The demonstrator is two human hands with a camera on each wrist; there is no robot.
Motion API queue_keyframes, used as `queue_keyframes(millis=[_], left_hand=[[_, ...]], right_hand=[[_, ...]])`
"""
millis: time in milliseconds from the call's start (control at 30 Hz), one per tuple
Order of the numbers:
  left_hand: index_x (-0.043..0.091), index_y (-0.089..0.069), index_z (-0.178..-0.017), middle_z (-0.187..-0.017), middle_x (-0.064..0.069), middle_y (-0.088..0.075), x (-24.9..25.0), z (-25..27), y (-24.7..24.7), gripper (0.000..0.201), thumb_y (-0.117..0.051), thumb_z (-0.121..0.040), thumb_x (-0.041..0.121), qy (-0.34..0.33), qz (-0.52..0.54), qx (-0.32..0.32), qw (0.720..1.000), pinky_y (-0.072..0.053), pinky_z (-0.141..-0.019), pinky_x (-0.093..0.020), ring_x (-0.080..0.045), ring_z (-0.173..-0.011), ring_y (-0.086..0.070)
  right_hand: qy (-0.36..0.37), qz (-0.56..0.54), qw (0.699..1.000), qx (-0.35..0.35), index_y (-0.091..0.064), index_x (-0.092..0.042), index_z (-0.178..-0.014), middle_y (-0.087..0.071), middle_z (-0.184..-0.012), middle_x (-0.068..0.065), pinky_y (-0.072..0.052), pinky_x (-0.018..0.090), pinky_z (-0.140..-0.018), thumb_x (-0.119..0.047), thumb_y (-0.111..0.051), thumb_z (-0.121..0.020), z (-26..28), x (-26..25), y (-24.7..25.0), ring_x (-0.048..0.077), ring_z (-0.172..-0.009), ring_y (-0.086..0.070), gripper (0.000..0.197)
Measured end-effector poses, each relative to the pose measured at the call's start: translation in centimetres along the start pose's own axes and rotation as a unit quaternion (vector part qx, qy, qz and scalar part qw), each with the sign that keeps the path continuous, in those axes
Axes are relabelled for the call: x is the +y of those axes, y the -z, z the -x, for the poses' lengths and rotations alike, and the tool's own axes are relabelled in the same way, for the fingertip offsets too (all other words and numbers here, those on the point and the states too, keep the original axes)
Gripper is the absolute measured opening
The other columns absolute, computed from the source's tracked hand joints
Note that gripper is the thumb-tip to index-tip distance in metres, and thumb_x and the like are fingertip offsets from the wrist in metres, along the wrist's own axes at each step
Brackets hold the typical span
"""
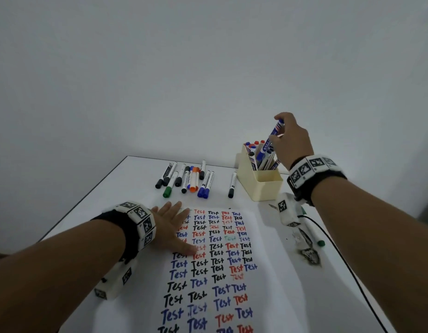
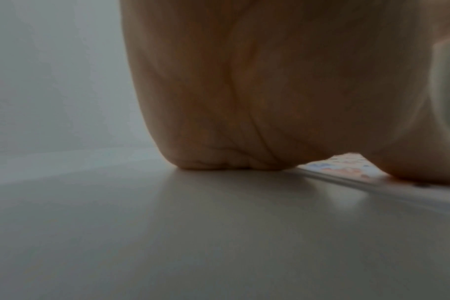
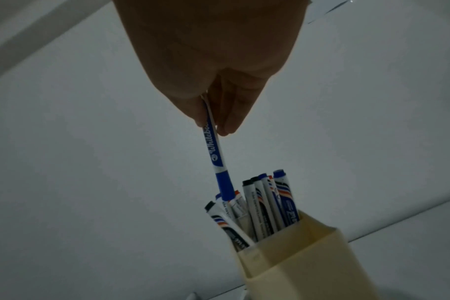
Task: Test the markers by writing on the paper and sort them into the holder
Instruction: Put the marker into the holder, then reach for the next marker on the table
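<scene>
My right hand pinches a blue whiteboard marker by its upper end, cap down, over the cream holder. In the right wrist view the blue marker hangs from the fingertips, its capped end among the markers standing in the holder. My left hand lies flat, fingers straight, on the upper left of the paper covered with rows of "Test". Its palm fills the left wrist view, heel on the table.
A row of loose markers, black, blue, green and orange, lies at the back of the white table. One black marker lies alone beside the holder. A green-capped marker and a black cable lie at the right.
</scene>
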State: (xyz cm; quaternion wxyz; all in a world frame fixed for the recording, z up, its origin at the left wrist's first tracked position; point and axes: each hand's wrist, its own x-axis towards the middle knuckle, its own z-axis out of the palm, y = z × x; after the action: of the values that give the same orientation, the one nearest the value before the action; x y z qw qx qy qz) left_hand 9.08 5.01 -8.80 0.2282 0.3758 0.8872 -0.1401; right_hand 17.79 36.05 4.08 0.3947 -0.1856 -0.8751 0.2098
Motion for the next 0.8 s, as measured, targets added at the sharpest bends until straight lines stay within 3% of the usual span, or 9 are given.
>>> queue_keyframes(millis=[133,300,467,533,667,800], left_hand=[[0.029,0.025,-0.154,-0.161,0.001,0.032,0.1,0.1,0.0,0.135,-0.036,-0.058,0.101,-0.002,0.004,0.000,1.000,0.008,-0.123,-0.049,-0.023,-0.150,0.025],[0.029,0.025,-0.154,-0.161,0.001,0.032,0.1,0.3,0.0,0.131,-0.039,-0.063,0.098,-0.004,0.005,0.000,1.000,0.008,-0.123,-0.049,-0.023,-0.150,0.025],[0.030,0.025,-0.153,-0.161,0.002,0.033,0.0,0.4,0.1,0.132,-0.037,-0.060,0.099,-0.003,0.003,-0.005,1.000,0.008,-0.123,-0.048,-0.023,-0.150,0.025],[0.029,0.025,-0.153,-0.161,0.001,0.032,0.0,0.3,0.1,0.134,-0.035,-0.057,0.100,-0.002,0.001,-0.005,1.000,0.008,-0.123,-0.049,-0.023,-0.150,0.025],[0.029,0.026,-0.153,-0.161,0.001,0.033,0.1,0.3,0.2,0.131,-0.038,-0.062,0.099,-0.002,0.000,-0.007,1.000,0.008,-0.123,-0.049,-0.023,-0.150,0.025],[0.030,0.027,-0.153,-0.161,0.001,0.034,0.1,0.4,0.2,0.130,-0.039,-0.063,0.098,-0.001,0.003,-0.013,1.000,0.008,-0.123,-0.049,-0.023,-0.149,0.026]], right_hand=[[-0.011,0.080,0.995,-0.052,-0.047,-0.032,-0.137,-0.062,-0.113,0.015,-0.054,0.038,-0.074,-0.024,-0.058,-0.101,-0.8,1.2,-2.6,0.031,-0.085,-0.063,0.038],[-0.038,0.132,0.989,-0.050,-0.042,-0.043,-0.146,-0.050,-0.112,0.017,-0.056,0.043,-0.084,-0.045,-0.053,-0.103,-0.9,2.5,-5.1,0.037,-0.083,-0.061,0.044],[-0.031,0.130,0.989,-0.070,-0.043,-0.053,-0.137,-0.056,-0.111,0.013,-0.057,0.042,-0.082,-0.038,-0.051,-0.101,-1.9,2.5,-6.3,0.036,-0.085,-0.062,0.040],[-0.033,0.107,0.990,-0.088,-0.046,-0.049,-0.134,-0.062,-0.113,0.013,-0.059,0.044,-0.083,-0.034,-0.054,-0.099,-2.7,2.3,-6.0,0.034,-0.085,-0.065,0.038],[-0.039,0.067,0.994,-0.076,-0.047,-0.033,-0.143,-0.065,-0.113,0.011,-0.058,0.044,-0.085,-0.025,-0.054,-0.102,-4.1,2.3,-4.6,0.031,-0.091,-0.066,0.042],[-0.060,0.059,0.992,-0.096,-0.047,-0.044,-0.143,-0.068,-0.109,0.005,-0.059,0.047,-0.088,-0.031,-0.053,-0.102,-3.0,3.1,-4.9,0.027,-0.096,-0.066,0.044]])
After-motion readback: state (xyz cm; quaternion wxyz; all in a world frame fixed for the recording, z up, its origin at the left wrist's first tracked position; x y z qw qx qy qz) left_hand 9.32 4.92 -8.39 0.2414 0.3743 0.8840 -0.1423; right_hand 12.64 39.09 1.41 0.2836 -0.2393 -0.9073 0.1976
